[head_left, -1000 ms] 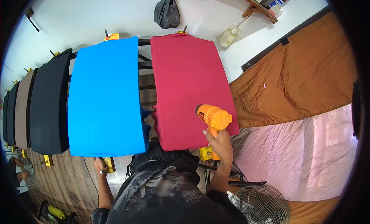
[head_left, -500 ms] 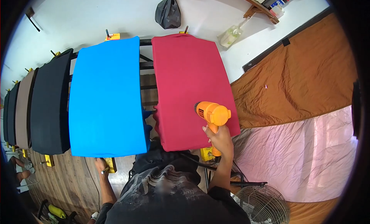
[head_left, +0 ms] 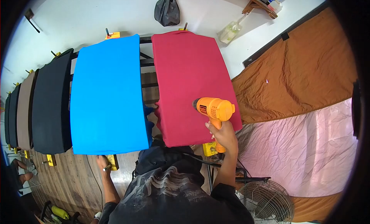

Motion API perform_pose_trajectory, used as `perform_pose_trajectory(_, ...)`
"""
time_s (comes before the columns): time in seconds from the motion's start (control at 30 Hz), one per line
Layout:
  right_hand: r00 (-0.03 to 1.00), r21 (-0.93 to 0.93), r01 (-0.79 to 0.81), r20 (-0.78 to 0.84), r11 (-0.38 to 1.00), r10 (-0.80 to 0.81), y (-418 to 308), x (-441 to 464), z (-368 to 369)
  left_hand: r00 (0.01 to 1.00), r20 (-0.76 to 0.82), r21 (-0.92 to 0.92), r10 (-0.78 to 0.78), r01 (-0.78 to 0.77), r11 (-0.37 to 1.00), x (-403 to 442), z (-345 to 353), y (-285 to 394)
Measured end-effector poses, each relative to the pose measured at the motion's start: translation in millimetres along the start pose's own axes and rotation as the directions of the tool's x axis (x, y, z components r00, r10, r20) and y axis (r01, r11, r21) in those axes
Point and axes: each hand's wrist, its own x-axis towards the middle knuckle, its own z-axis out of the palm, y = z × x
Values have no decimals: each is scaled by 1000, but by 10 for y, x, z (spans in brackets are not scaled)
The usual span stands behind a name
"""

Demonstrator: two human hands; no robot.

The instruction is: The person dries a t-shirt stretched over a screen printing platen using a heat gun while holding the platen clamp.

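A right hand (head_left: pixel 226 137) closes its fingers round the slim handle of an orange plastic heat gun (head_left: pixel 221 109), which has a dark round nozzle, a vented side and a rounded rear cap. The heat gun is above the near right part of a red cloth (head_left: pixel 192 70), nozzle pointing left across smooth, matte fabric drawn taut into a broad slab shape, with bunched, ragged folds along its left edge. The left hand (head_left: pixel 101 161) is at the near edge of a blue cloth (head_left: pixel 106 93), just beside a yellow block (head_left: pixel 112 162); its fingers are partly hidden, and whether they grip anything cannot be told. The blue fabric, too, is stretched flat, with soft corners. Farther left, a black cloth (head_left: pixel 52 104) and a brown cloth (head_left: pixel 26 108) continue the row, while straight, dark rails (head_left: pixel 147 62) show between blue and red. At right, a creased orange curtain (head_left: pixel 308 70) meets a thin, wrinkled pink sheet (head_left: pixel 293 158). A round fan (head_left: pixel 266 203) with a wire cage stands near the person's right elbow, over wood-grain planks.
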Motion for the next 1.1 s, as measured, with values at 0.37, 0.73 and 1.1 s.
perform_pose_trajectory(0.37,999,-65,-14,31,998,16,103,-89,-21,994,109,-20,34,-31,999,140,-78,-179)
perform_pose_trajectory(0.73,999,-115,40,0,993,-41,158,-278,-12,987,156,-33,47,-42,999,23,-73,-10)
perform_pose_trajectory(1.1,998,-115,58,6,992,-58,271,-664,38,989,149,-61,20,-11,998,53,-82,-47)
